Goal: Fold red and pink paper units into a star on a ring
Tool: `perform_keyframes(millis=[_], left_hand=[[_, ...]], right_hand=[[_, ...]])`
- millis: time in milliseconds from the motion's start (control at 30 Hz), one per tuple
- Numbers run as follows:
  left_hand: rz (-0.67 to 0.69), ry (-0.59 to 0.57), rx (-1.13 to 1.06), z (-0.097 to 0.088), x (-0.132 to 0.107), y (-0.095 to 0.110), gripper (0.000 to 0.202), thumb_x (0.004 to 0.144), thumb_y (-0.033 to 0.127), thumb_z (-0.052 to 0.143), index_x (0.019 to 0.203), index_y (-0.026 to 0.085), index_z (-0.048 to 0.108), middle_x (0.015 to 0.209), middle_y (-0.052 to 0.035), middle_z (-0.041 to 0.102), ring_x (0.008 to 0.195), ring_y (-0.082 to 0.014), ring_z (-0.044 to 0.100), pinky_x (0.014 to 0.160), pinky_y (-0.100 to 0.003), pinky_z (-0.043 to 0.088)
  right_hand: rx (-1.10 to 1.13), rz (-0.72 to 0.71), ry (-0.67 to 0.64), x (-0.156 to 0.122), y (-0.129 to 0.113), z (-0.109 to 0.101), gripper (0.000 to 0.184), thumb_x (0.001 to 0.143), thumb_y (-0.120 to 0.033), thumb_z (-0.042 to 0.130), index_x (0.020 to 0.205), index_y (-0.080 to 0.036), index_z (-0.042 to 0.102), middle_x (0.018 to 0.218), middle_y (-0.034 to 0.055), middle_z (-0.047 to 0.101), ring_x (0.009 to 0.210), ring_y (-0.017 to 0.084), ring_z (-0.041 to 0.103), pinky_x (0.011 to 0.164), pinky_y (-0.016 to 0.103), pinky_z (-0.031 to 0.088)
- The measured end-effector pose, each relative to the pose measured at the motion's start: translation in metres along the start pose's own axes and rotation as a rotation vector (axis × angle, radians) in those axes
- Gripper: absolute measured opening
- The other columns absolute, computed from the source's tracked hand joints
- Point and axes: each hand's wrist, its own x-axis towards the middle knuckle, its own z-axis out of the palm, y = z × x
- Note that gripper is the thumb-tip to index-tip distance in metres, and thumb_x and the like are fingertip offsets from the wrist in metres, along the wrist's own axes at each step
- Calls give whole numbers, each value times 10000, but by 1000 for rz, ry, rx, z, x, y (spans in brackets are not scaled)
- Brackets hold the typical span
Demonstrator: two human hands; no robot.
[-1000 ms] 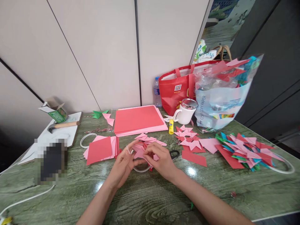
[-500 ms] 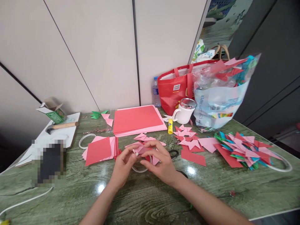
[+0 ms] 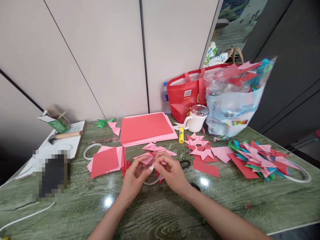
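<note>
Between thumb and finger, my left hand (image 3: 133,176) pinches a small white piece (image 3: 151,167), perhaps a strip of tape. My right hand (image 3: 172,171) meets it from the other side, thumb and fingers closed at the piece's edge. Below the fingers lies a white ring (image 3: 152,182), likely a tape roll, partly hidden by my hands. Just behind them are pink folded paper pieces (image 3: 160,150), with some red ones partly covered. Left of my hands sits a stack of red and pink paper squares (image 3: 105,161).
Red and pink sheets (image 3: 147,128) lie at the back. To the right are a glue stick (image 3: 181,136), a white mug (image 3: 196,120), scissors (image 3: 185,164), folded star shapes (image 3: 200,146) and a colourful paper pile (image 3: 262,160). A hammer (image 3: 66,135) rests on a white board at left.
My hands have come together. The right thumb and fingers, apart before, have closed at the white piece, which has shifted slightly right and toward me.
</note>
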Motion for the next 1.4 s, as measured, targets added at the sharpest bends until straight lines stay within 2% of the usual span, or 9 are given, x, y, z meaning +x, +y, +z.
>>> perform_keyframes(millis=[100, 233, 333, 467, 633, 767, 967, 1200, 1400], left_hand=[[-33, -9, -18, -2, 0, -2, 346, 716, 359, 666, 1022, 202, 629, 1158, -95, 628, 1110, -272, 553, 947, -417, 434], [-108, 38, -154, -4, -1, -7, 302, 768, 376, 615, 1014, 205, 653, 1145, -78, 634, 930, -246, 654, 901, -426, 474], [-148, 133, -222, -6, 1, -9, 259, 727, 351, 667, 928, 190, 695, 1072, -61, 665, 820, -227, 679, 865, -431, 503], [-151, 160, -263, -5, 2, -7, 237, 682, 300, 712, 892, 191, 718, 1032, -48, 673, 866, -227, 656, 808, -409, 541], [-144, 115, -211, -4, 0, -6, 240, 709, 287, 685, 931, 202, 718, 1022, -60, 684, 921, -226, 622, 793, -388, 547], [-153, 114, -157, -5, -1, -7, 256, 707, 287, 688, 950, 216, 722, 1004, -61, 700, 925, -219, 619, 788, -344, 544], [-169, 106, -102, -4, -3, -6, 303, 697, 313, 691, 983, 214, 714, 1051, -75, 692, 944, -232, 616, 775, -325, 536], [-140, 79, -6, -5, -3, -5, 315, 718, 316, 669, 1011, 207, 705, 1098, -87, 679, 1010, -235, 603, 852, -297, 477], [-123, 67, 75, -6, -3, -5, 308, 731, 304, 648, 1014, 196, 704, 1025, -79, 708, 949, -217, 624, 795, -261, 482]], right_hand=[[72, 77, 22, 2, 5, -2, 187, 826, -331, 524, 701, -192, 528, 685, -14, 490, 612, 110, 494, 542, 213, 419], [229, 163, 117, 7, 10, -10, 235, 856, -412, 489, 746, -207, 456, 525, -84, 387, 387, 58, 326, 367, 171, 280], [217, 154, 125, 7, 9, -12, 225, 858, -402, 499, 755, -203, 476, 525, -68, 481, 381, 61, 399, 365, 170, 328], [17, -4, 123, 1, 10, -9, 132, 848, -303, 536, 774, -195, 556, 660, 2, 628, 560, 118, 594, 553, 239, 499], [-345, -412, 125, -1, 16, -10, 66, 821, -158, 568, 864, -186, 609, 762, 37, 664, 715, 155, 622, 660, 282, 508], [-431, -587, 94, 1, 20, -11, 130, 813, -87, 570, 893, -181, 611, 802, 52, 673, 774, 163, 617, 701, 304, 514], [-561, -691, 82, 1, 20, -13, 118, 803, -75, 589, 867, -167, 623, 803, 64, 680, 764, 166, 592, 681, 312, 518], [-716, -742, 43, 0, 25, -15, 128, 815, -91, 574, 890, -176, 635, 809, 56, 678, 778, 159, 571, 669, 286, 506], [-744, -785, 32, 0, 27, -17, 147, 797, -71, 583, 896, -171, 625, 822, 56, 665, 789, 157, 548, 668, 268, 489]])
